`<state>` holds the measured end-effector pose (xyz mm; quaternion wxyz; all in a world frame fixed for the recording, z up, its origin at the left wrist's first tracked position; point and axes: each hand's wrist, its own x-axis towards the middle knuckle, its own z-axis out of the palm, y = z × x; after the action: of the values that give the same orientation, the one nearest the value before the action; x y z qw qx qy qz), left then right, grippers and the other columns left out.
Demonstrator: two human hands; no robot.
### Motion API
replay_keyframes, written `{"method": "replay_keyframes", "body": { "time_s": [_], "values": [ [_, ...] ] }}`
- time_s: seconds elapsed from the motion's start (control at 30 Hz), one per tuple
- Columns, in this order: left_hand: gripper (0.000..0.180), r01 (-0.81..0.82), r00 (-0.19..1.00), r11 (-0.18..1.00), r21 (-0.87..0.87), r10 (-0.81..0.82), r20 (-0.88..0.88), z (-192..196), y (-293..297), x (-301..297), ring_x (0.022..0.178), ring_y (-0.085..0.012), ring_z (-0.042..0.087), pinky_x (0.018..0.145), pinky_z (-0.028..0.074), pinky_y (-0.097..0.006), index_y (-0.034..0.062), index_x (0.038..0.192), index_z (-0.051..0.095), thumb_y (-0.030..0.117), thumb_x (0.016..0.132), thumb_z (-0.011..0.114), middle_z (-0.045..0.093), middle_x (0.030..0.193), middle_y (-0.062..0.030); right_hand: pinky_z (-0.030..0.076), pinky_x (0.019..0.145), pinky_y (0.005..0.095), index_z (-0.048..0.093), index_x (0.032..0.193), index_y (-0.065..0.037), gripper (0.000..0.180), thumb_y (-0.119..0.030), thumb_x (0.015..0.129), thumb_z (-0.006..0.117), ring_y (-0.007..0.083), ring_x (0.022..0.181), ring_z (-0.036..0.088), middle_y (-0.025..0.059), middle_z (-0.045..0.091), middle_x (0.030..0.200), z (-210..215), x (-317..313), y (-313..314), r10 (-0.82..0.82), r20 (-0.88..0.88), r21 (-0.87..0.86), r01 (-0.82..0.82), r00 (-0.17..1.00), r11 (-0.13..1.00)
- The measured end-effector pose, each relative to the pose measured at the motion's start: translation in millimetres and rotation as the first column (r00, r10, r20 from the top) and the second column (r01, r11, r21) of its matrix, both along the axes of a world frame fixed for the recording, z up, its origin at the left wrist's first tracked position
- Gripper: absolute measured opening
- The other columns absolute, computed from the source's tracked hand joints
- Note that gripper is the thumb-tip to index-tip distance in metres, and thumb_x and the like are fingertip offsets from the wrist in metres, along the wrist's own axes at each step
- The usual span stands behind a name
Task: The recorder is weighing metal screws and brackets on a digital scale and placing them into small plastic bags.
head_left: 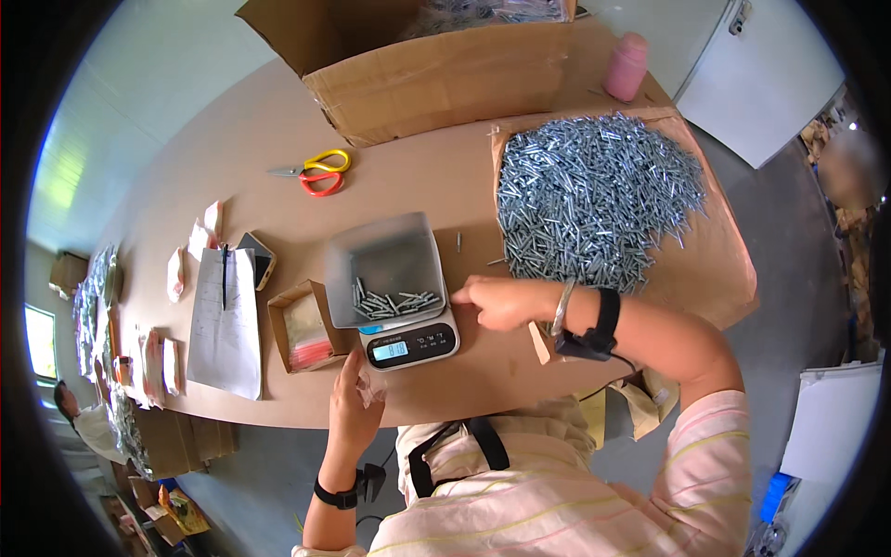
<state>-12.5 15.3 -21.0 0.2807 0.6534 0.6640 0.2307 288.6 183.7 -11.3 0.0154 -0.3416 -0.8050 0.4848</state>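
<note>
A grey plastic tray [380,255] holding several metal pins [394,304] rests on a white digital scale [411,345] with a lit display. Just right of the tray is my right hand [501,302], its fingers curled together and its fingertips beside the tray's lower right corner. Whatever they pinch, if anything, is hidden. At the table's near edge, below the scale's left side, my left hand [353,408] is closed on a clear plastic bag [373,386]. Beyond my right hand lies a large heap of metal pins [594,200] on brown paper. One loose pin [458,242] lies between tray and heap.
A small open carton [303,334] with plastic bags stands left of the scale. Further left are a paper sheet [223,343] with a pen [224,278] and a phone [262,260]. Scissors [320,174], a large cardboard box [445,84] and a pink bottle [626,68] sit farther back.
</note>
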Motion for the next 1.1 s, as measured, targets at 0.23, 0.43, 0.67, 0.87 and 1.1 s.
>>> {"method": "replay_keyframes", "body": {
  "time_s": [0.23, 0.43, 0.67, 0.87, 1.1],
  "values": [
    [0.085, -0.028, 0.999, 0.999, -0.045, 0.030, 0.032, 10.1, 19.1, 7.3, 0.120, -0.0285, 0.059, 0.100, 0.048, -0.037, -0.0004, 0.153, 0.035, -0.007, 0.077, 0.074, 0.056, 0.143, -0.0190, 0.052, 0.086, 0.0431, 0.068, 0.100, -0.004, 0.023, 0.004, 0.082, 0.056, 0.0381, 0.100, 0.060, 0.0204, 0.061, 0.103, 6.7, -0.9, 64.0, -0.206, 0.127, 0.549, 0.105, 0.970, 0.829],
    [0.083, -0.035, 0.972, 0.999, 0.018, 0.030, 0.234, -1.2, 30.7, -4.1, 0.132, -0.0384, 0.055, 0.107, 0.047, -0.040, -0.0048, 0.151, 0.034, -0.004, 0.078, 0.074, 0.054, 0.144, -0.0269, 0.053, 0.090, 0.0467, 0.077, 0.092, -0.005, 0.021, -0.015, 0.083, 0.062, 0.0309, 0.114, 0.056, 0.0133, 0.066, 0.111, -26.8, -18.0, 92.6, -0.133, 0.364, 0.727, -0.191, 0.922, 0.660],
    [0.087, -0.008, 0.973, 0.999, -0.045, 0.019, 0.230, -3.0, 35.7, 4.5, 0.137, -0.0345, 0.050, 0.113, 0.041, -0.040, -0.0045, 0.152, 0.032, 0.000, 0.077, 0.076, 0.050, 0.146, -0.0255, 0.052, 0.079, 0.0470, 0.061, 0.091, 0.002, 0.005, -0.003, 0.091, 0.060, 0.0420, 0.089, 0.066, 0.0227, 0.066, 0.086, 54.5, -12.5, 85.5, -0.218, -0.339, 0.609, 0.390, 0.915, 0.691],
    [0.087, -0.033, 0.970, 0.997, -0.071, 0.049, 0.238, -11.7, 32.4, -0.4, 0.127, -0.0481, 0.049, 0.110, 0.041, -0.049, 0.0017, 0.155, 0.030, 0.007, 0.078, 0.071, 0.052, 0.143, -0.0266, 0.053, 0.089, 0.0377, 0.056, 0.126, 0.003, 0.033, -0.015, 0.100, 0.064, 0.0303, 0.097, 0.065, 0.0203, 0.060, 0.116, 93.8, -21.6, 21.9, -0.263, -0.342, 0.394, 0.392, 0.902, 0.831],
    [0.087, -0.048, 0.983, 0.998, -0.039, 0.054, 0.176, 15.4, 37.3, 14.4, 0.131, -0.0450, 0.046, 0.112, 0.040, -0.046, -0.0010, 0.153, 0.032, 0.002, 0.076, 0.073, 0.051, 0.143, -0.0270, 0.046, 0.108, 0.0392, 0.027, 0.155, -0.001, 0.068, 0.006, 0.091, 0.050, 0.0276, 0.136, 0.048, 0.0225, 0.044, 0.149, 5.4, 11.8, -42.2, -0.597, -0.282, -0.161, 0.576, 0.751, 0.801]
  ]
}}
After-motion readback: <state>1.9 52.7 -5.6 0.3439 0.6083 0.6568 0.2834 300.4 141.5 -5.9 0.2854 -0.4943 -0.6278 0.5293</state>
